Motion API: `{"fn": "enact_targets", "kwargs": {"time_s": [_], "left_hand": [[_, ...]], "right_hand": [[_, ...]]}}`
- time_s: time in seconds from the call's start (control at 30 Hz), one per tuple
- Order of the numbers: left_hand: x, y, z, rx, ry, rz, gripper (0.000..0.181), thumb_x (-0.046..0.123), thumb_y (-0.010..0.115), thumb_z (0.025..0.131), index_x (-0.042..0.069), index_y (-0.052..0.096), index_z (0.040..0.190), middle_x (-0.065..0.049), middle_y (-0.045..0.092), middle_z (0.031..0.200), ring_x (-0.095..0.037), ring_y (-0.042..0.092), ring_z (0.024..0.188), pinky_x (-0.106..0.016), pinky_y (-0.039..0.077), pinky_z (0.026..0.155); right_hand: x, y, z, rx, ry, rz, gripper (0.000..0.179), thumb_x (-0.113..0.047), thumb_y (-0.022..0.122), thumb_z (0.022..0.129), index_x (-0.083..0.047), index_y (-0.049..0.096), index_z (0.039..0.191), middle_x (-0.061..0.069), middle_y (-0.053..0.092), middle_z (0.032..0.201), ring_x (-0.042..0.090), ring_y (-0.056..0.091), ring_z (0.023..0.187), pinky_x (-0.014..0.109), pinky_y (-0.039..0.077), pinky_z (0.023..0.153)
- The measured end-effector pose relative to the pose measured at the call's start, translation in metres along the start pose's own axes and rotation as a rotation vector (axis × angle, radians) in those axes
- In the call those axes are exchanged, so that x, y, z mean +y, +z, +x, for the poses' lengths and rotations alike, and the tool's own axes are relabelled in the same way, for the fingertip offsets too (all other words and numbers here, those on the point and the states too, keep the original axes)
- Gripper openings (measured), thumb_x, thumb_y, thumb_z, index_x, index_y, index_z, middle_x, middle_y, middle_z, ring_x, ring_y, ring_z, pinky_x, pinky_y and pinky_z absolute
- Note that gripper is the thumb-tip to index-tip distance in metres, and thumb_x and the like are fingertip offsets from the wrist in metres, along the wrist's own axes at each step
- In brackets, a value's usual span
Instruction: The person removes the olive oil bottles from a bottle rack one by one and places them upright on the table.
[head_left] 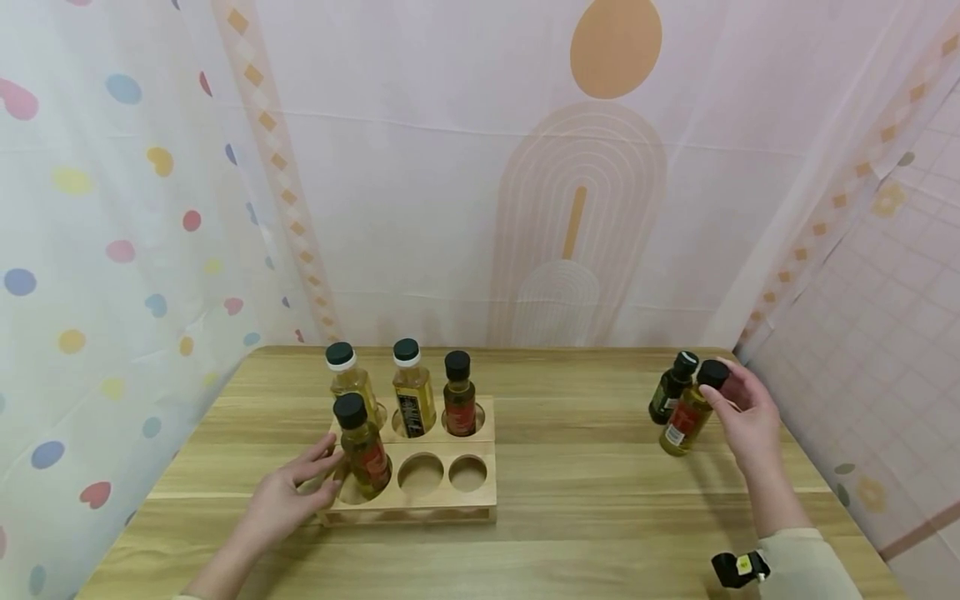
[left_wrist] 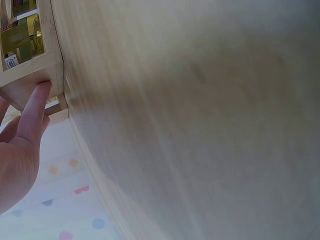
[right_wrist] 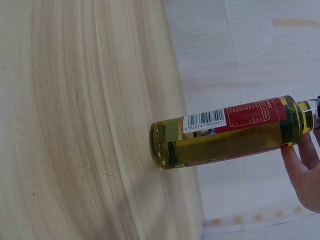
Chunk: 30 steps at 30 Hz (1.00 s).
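Observation:
At the right of the table my right hand [head_left: 753, 417] pinches a red-labelled oil bottle [head_left: 686, 425] near its black cap. In the right wrist view this bottle [right_wrist: 230, 132] holds yellow-green oil and shows a barcode, its base close to the tabletop; I cannot tell if it touches. My left hand [head_left: 288, 492] rests against the left end of a two-tier wooden rack [head_left: 450, 500]. One extended finger [left_wrist: 35, 110] touches the rack's end panel [left_wrist: 30, 85] in the left wrist view. Another red-labelled bottle [head_left: 363, 454] stands in the rack's front-left hole, beside my left fingers.
The rack's back row holds two green-capped oil bottles [head_left: 411, 396] [head_left: 348, 379] and a black-capped red-labelled bottle [head_left: 459, 400]. Two front holes [head_left: 422, 473] [head_left: 468, 473] are unfilled. A dark green bottle [head_left: 670, 392] stands just left of the held bottle. Patterned curtains [head_left: 420, 208] surround the table.

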<state>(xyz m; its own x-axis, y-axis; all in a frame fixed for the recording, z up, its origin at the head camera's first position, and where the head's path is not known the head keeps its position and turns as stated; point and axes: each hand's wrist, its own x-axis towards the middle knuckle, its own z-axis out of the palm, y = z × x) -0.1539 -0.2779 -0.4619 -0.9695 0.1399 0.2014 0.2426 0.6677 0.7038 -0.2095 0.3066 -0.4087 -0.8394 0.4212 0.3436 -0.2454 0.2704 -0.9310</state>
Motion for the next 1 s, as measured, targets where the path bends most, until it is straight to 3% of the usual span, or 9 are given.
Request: {"fn": "enact_targets", "kwargs": {"time_s": [0.5,0.77,1.0], "left_hand": [[-0.0021,0.0008,0.0001,0.014,0.024,0.017,0.041,0.016,0.077,0.088,-0.001,0.067,0.124,-0.013,0.047,0.148,-0.042,0.046,0.131,-0.056,0.040,0.099],[-0.0011,0.0011,0.0000,0.025,0.026,0.021,0.040,0.016,0.076,0.088,-0.001,0.068,0.123,-0.013,0.048,0.147,-0.041,0.046,0.130,-0.056,0.038,0.100],[-0.0015,0.0013,0.0003,0.027,0.015,0.027,0.040,0.017,0.076,0.088,0.000,0.068,0.123,-0.012,0.048,0.147,-0.040,0.047,0.130,-0.056,0.038,0.099]], "right_hand": [[-0.0009,-0.0021,0.0038,0.054,0.038,0.034,0.042,0.010,0.069,0.087,-0.010,0.066,0.124,-0.022,0.066,0.087,-0.004,0.061,0.084,0.006,0.047,0.072],[-0.0002,-0.0047,0.0018,0.045,0.011,-0.059,0.042,0.005,0.069,0.089,-0.009,0.064,0.128,-0.026,0.062,0.088,-0.006,0.059,0.085,0.006,0.047,0.073],[0.0006,-0.0068,0.0031,0.034,0.010,-0.056,0.041,0.003,0.070,0.089,-0.010,0.064,0.127,-0.026,0.063,0.088,-0.007,0.059,0.085,0.006,0.046,0.074]]}}
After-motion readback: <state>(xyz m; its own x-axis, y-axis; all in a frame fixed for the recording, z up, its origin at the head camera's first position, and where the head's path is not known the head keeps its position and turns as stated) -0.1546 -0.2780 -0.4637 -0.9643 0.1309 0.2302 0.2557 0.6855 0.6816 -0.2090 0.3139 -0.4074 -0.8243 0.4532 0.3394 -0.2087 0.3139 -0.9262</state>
